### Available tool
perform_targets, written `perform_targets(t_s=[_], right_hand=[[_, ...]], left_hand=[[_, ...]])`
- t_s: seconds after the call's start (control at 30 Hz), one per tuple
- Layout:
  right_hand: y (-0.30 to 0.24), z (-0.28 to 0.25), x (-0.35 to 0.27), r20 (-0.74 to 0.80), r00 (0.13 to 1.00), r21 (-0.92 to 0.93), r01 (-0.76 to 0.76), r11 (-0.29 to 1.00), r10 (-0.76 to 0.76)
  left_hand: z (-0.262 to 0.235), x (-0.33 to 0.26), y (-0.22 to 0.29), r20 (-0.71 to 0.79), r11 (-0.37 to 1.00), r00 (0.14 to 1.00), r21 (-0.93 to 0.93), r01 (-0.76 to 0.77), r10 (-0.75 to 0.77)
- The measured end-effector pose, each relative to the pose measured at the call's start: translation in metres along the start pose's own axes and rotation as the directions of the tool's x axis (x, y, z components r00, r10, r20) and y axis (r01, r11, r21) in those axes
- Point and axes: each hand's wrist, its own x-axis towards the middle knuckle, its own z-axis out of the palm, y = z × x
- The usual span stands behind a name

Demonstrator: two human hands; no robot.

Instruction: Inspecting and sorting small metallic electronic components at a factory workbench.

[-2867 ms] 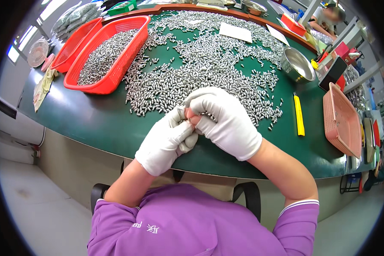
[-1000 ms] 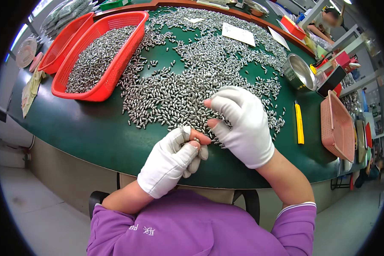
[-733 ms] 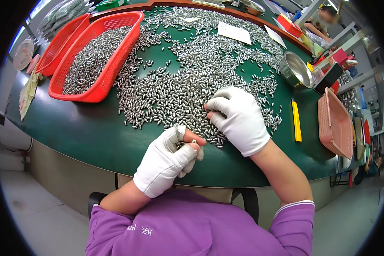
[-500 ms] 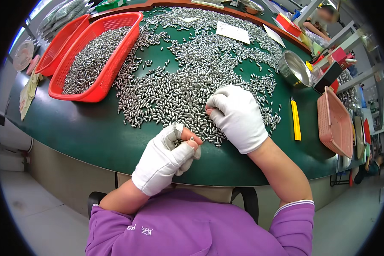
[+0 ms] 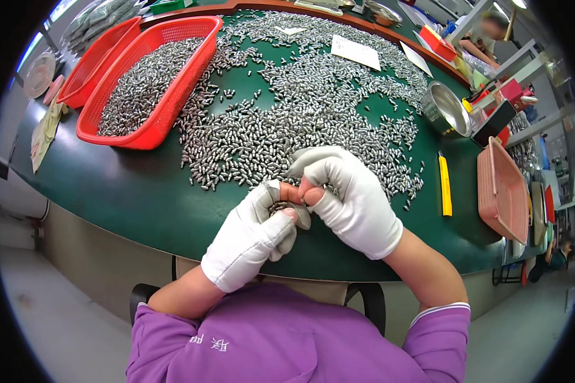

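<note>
A wide layer of small silver, bullet-shaped metal pieces (image 5: 255,137) lies across the green table. At its near edge my left hand (image 5: 252,236), in a white glove with thumb and forefinger tips bare, is closed, with some of these metal pieces (image 5: 278,207) showing between thumb and fingers. My right hand (image 5: 354,207), gloved the same way, meets it from the right. Its bare thumb and forefinger pinch together beside the left fingertips, on what looks like one small metal piece, mostly hidden by the fingers.
At left a red plastic basket (image 5: 166,115) holds more metal pieces, with another red basket (image 5: 76,89) behind. On the right are a yellow cutter knife (image 5: 445,185), a steel bowl (image 5: 437,115) and a pink basket (image 5: 492,204). Paper slips (image 5: 355,52) lie on the pieces. A person (image 5: 482,45) sits beyond.
My right hand has come down and left from the pile to my left fingertips. The left hand has stayed nearly in place, its forefinger and thumb slightly shifted. The view has moved slightly.
</note>
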Motion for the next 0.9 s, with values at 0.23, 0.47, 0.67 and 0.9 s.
perform_targets(t_s=[0.23, 0.47, 0.67, 0.9], right_hand=[[-0.001, 0.001, 0.002, 0.034, 0.999, -0.068, 0.024, 0.997, -0.022], [0.024, -0.014, 0.010, -0.037, 0.994, -0.635, 0.055, 0.771, -0.101], [0.026, -0.012, 0.009, -0.035, 0.997, -0.665, 0.026, 0.746, -0.066], [0.020, -0.015, 0.011, -0.064, 0.984, -0.611, 0.095, 0.786, -0.169]], left_hand=[[0.001, -0.001, -0.003, -0.044, 1.000, 0.999, -0.021, 0.012, -0.013], [-0.001, 0.001, -0.006, -0.021, 0.999, 1.000, -0.030, -0.014, 0.013], [0.000, 0.001, -0.005, -0.024, 0.997, 1.000, -0.080, -0.008, 0.006], [-0.002, 0.002, -0.006, -0.010, 0.997, 1.000, -0.082, -0.018, 0.017]])
